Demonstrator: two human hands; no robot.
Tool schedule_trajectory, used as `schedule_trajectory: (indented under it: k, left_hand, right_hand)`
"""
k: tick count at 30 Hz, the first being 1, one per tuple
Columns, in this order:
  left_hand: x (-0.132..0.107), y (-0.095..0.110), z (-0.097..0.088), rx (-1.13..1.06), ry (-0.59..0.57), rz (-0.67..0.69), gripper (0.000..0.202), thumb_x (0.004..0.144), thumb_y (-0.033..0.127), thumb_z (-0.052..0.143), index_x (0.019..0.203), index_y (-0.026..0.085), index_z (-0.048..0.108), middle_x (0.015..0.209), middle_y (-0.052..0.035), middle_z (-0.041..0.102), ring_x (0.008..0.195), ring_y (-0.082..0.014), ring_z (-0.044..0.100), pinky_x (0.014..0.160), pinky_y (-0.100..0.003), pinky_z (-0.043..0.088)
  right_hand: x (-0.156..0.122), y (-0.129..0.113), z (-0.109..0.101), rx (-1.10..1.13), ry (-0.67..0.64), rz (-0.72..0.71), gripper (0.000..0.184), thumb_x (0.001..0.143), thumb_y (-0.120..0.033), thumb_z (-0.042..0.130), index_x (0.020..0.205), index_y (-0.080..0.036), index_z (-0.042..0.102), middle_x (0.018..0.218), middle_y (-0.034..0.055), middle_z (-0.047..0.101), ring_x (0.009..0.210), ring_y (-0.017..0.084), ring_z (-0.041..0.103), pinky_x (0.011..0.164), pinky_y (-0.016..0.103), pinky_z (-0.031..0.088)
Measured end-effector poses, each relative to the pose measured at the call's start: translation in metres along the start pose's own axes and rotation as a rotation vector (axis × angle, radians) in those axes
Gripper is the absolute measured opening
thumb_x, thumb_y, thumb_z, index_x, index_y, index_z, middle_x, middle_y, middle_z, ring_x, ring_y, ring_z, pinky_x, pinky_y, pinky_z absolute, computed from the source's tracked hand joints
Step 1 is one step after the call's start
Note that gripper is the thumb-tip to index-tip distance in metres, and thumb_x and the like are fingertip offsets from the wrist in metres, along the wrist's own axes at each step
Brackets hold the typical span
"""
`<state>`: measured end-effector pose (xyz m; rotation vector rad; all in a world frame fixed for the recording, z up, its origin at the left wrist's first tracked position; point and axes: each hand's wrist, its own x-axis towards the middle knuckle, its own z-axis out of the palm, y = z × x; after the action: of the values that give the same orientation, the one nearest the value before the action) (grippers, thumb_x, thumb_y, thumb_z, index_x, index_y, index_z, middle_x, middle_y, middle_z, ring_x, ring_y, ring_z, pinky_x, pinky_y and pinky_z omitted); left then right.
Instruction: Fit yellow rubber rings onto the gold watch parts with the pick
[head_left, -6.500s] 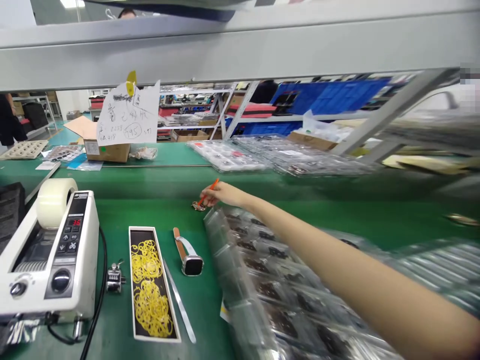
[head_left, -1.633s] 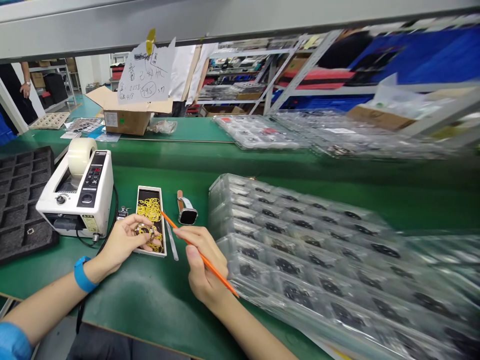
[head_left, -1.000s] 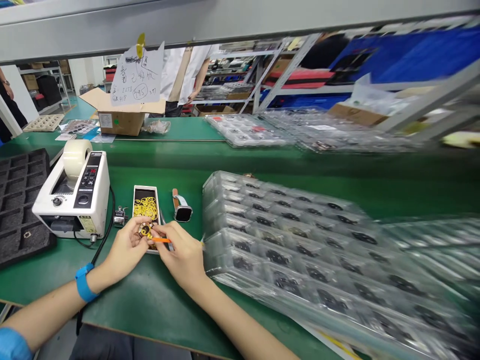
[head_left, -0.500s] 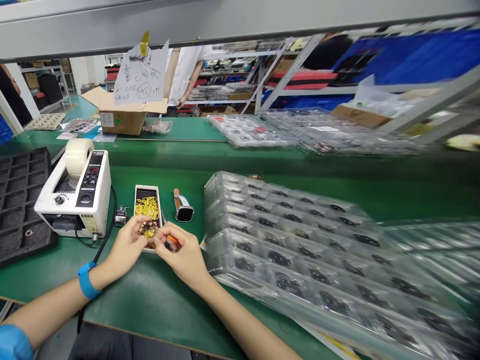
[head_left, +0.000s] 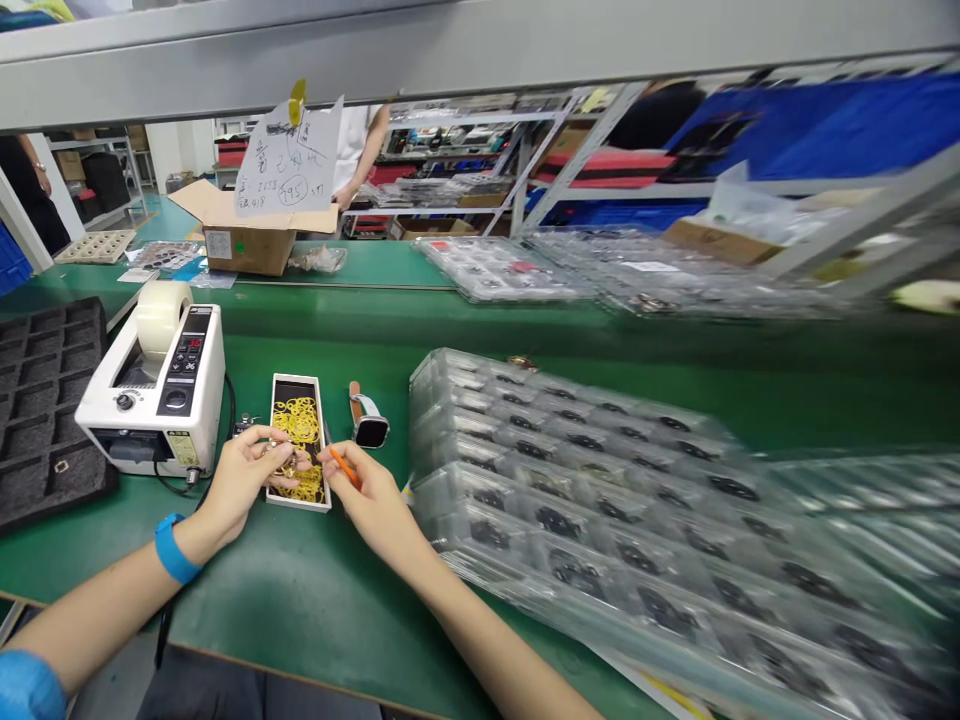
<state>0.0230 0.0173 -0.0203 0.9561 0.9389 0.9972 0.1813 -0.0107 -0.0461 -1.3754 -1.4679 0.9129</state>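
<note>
Over the left edge of a shallow white box (head_left: 298, 506), my left hand (head_left: 241, 482) pinches a small shiny gold-coloured part (head_left: 282, 462), whose exact kind is too small to make out. My right hand (head_left: 373, 497) has its fingers closed round a slim orange tool (head_left: 343, 465) at the box's right side; its tip is hard to see. Yellow ring-shaped pieces (head_left: 297, 418) lie heaped in the box on a dark lining. Just beyond my right hand lies a smartwatch (head_left: 370, 431) with a light and brown strap.
A white tape dispenser (head_left: 161, 380) with its cable stands left, beside a black foam tray (head_left: 45, 400). Stacked clear plastic trays (head_left: 570, 470) with dark parts fill the right. Behind are a cardboard box (head_left: 247, 248), a handwritten sheet (head_left: 289, 165) and another person's arm (head_left: 367, 150).
My hands have drawn apart: the left one with the gold-coloured part went slightly left, the right one slightly right with the orange tool. More of the white box shows between them.
</note>
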Motion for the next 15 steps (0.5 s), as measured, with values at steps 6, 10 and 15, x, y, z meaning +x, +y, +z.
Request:
schedule_trajectory:
  k: [6, 10, 15]
  left_hand:
    - [0.001, 0.004, 0.0, 0.02, 0.06, 0.014, 0.036, 0.062, 0.041, 0.079, 0.083, 0.015, 0.065, 0.07, 0.0013, 0.066, 0.065, -0.0129, 0.064, 0.056, -0.021, 0.057]
    - [0.006, 0.004, -0.001, 0.026, 0.094, -0.01, 0.032, 0.063, 0.036, 0.077, 0.083, 0.015, 0.066, 0.079, -0.001, 0.068, 0.069, -0.0151, 0.067, 0.054, -0.021, 0.057]
    - [0.007, 0.01, 0.0, 0.008, 0.112, -0.08, 0.025, 0.066, 0.027, 0.071, 0.086, 0.014, 0.064, 0.079, -0.0048, 0.071, 0.073, -0.021, 0.071, 0.057, -0.027, 0.06]
  right_hand:
    - [-0.02, -0.02, 0.003, -0.137, -0.026, -0.218, 0.012, 0.081, -0.019, 0.045, 0.086, -0.02, 0.055, 0.081, 0.0028, 0.063, 0.072, 0.016, 0.057, 0.064, 0.026, 0.043]
    - [-0.046, -0.044, -0.012, -0.231, 0.046, -0.541, 0.011, 0.085, -0.015, 0.046, 0.087, -0.019, 0.056, 0.074, 0.0021, 0.06, 0.066, 0.013, 0.055, 0.061, 0.023, 0.043]
    - [-0.043, -0.043, -0.115, -0.65, 0.371, -0.564, 0.014, 0.087, -0.013, 0.046, 0.086, -0.019, 0.058, 0.075, 0.0025, 0.06, 0.067, 0.014, 0.057, 0.063, 0.024, 0.043]
